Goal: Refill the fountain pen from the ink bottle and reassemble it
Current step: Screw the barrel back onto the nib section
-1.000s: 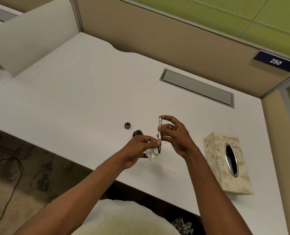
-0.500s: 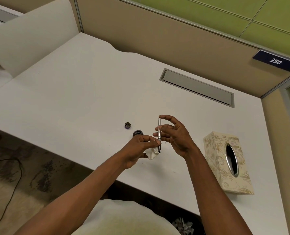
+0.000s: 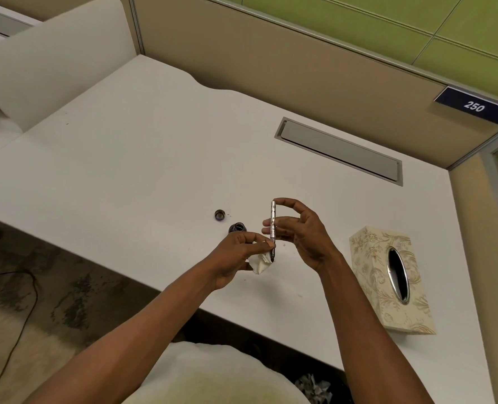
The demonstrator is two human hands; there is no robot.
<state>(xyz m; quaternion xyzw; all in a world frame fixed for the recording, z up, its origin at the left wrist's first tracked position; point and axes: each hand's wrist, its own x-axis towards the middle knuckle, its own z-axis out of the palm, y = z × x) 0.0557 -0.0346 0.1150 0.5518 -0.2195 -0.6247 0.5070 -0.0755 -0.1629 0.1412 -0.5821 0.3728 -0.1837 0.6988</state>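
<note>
On the white desk (image 3: 125, 158) there are one slim silver metal fountain pen (image 3: 273, 220), one small dark glass ink bottle (image 3: 237, 228), one small dark round bottle cap (image 3: 219, 214), one crumpled white tissue (image 3: 260, 263) and one cream floral tissue box (image 3: 387, 278) near the right edge. Two bare hands are in view.

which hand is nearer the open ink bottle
Left. The left hand holds a tissue just in front of the ink bottle; the right hand, gripping the pen, is farther right.
</note>
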